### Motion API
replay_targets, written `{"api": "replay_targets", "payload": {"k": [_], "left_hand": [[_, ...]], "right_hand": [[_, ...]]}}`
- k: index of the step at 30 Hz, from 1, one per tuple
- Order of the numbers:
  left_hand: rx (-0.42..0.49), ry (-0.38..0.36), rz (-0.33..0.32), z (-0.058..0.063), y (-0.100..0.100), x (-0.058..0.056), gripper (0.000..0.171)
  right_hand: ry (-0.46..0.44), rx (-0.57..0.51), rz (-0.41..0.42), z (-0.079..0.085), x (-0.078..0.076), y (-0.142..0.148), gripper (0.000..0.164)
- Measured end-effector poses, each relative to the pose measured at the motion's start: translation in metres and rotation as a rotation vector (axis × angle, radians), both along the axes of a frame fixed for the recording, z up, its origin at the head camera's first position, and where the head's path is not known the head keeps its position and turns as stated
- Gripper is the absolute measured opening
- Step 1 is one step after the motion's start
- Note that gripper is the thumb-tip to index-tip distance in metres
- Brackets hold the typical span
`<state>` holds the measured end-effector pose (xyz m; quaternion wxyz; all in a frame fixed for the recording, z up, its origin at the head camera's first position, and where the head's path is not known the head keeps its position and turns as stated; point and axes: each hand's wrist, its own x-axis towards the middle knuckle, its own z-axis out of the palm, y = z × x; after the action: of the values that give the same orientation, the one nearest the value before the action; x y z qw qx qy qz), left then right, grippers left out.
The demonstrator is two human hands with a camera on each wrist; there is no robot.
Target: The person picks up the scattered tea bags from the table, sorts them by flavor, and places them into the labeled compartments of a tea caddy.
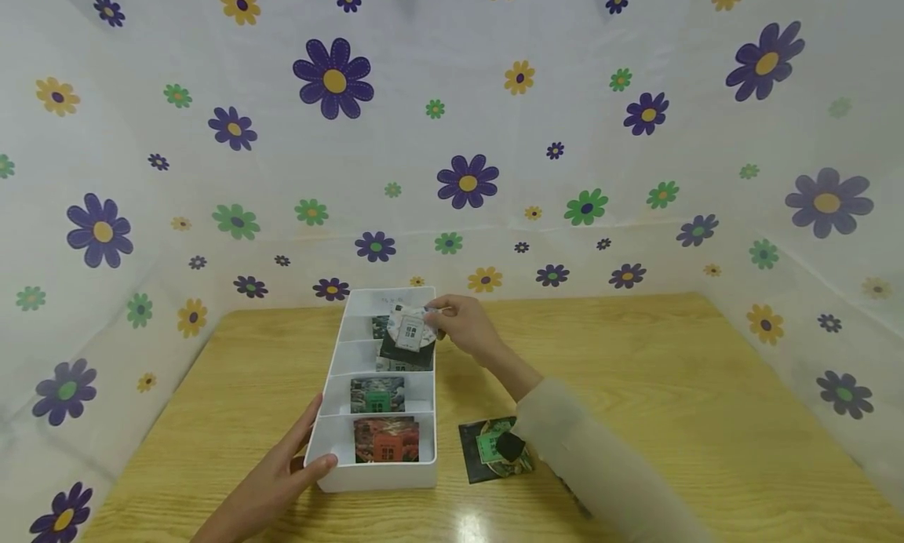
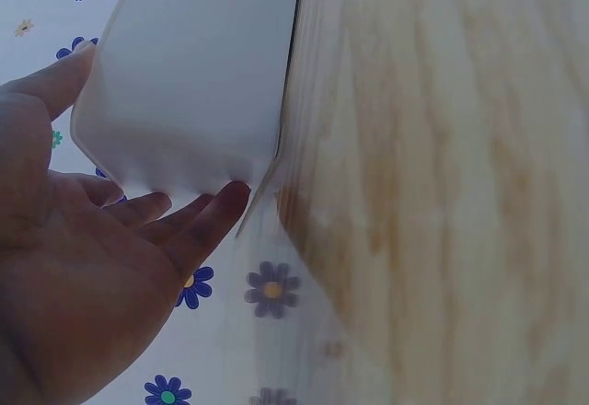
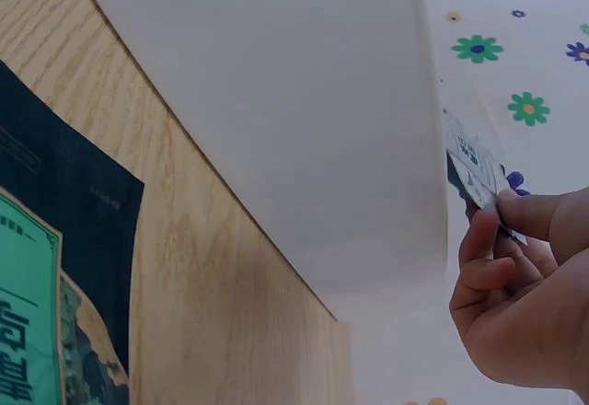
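Note:
A long white divided box stands on the table, its compartments one behind another. My left hand grips its near left corner, thumb at the front and fingers along the side; in the left wrist view the fingertips press the box wall. Over the far compartments, my right hand pinches a flat black-and-white sachet by its right edge. That sachet also shows past the box rim in the right wrist view. Beneath it lie other sachets, partly hidden.
Red-labelled sachets lie in the nearest compartment, green-labelled ones in the one behind. Right of the box, a black sachet with a green label lies on the table, partly under the right sleeve. A flower-printed sheet surrounds the table.

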<state>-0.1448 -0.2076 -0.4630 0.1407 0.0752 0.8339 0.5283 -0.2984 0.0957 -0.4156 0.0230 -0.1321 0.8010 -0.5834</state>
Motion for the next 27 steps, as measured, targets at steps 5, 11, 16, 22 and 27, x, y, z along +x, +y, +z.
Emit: {"api": "replay_targets", "payload": {"k": [5, 11, 16, 22, 27], "left_hand": [[-0.001, 0.005, -0.008, 0.001, 0.0, 0.0, 0.088], [0.009, 0.001, -0.014, 0.001, 0.001, 0.0, 0.087], [0.017, -0.008, -0.013, 0.0, 0.001, 0.001, 0.086], [-0.004, -0.017, -0.002, -0.001, -0.001, 0.001, 0.086], [-0.016, -0.009, -0.002, -0.001, 0.0, 0.001, 0.087]], "right_hand": [[0.012, 0.01, 0.054, -0.004, 0.002, -0.003, 0.021], [0.012, 0.046, 0.103, -0.006, 0.006, -0.006, 0.019], [0.008, 0.104, 0.129, -0.01, 0.011, -0.009, 0.019], [0.084, 0.212, 0.109, -0.011, 0.018, -0.015, 0.017], [0.242, 0.277, 0.073, -0.009, 0.027, -0.015, 0.02]]}}
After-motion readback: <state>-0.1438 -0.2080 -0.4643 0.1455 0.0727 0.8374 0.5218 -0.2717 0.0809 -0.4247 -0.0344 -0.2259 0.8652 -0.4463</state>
